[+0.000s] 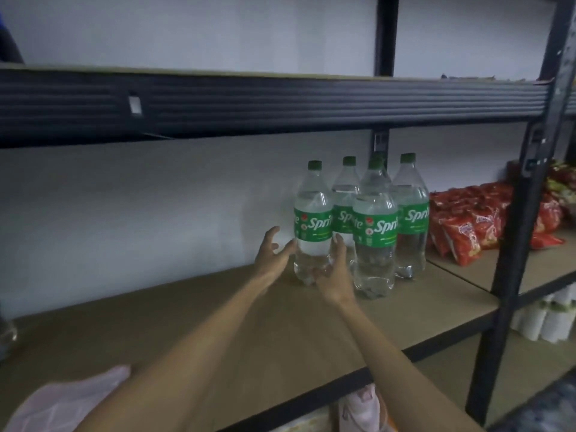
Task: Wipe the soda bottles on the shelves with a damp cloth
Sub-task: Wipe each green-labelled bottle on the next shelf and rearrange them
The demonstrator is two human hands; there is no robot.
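Several clear Sprite bottles with green labels and caps stand clustered on the wooden shelf [218, 322]. Both of my hands are at the leftmost bottle [312, 226]. My right hand [333, 272] holds its lower part, thumb across the front near the base and fingers up its right side. My left hand [274, 251] is beside the bottle's left side with fingers spread, the fingertips at or just touching the plastic. A pale pink cloth [71, 397] lies on the shelf's front left corner, away from both hands.
Red snack bags [480, 222] are piled on the shelf section to the right, past a black upright post [517, 244]. The black beam of the upper shelf [280, 101] hangs overhead. White rolls [548, 319] sit on a lower shelf at right.
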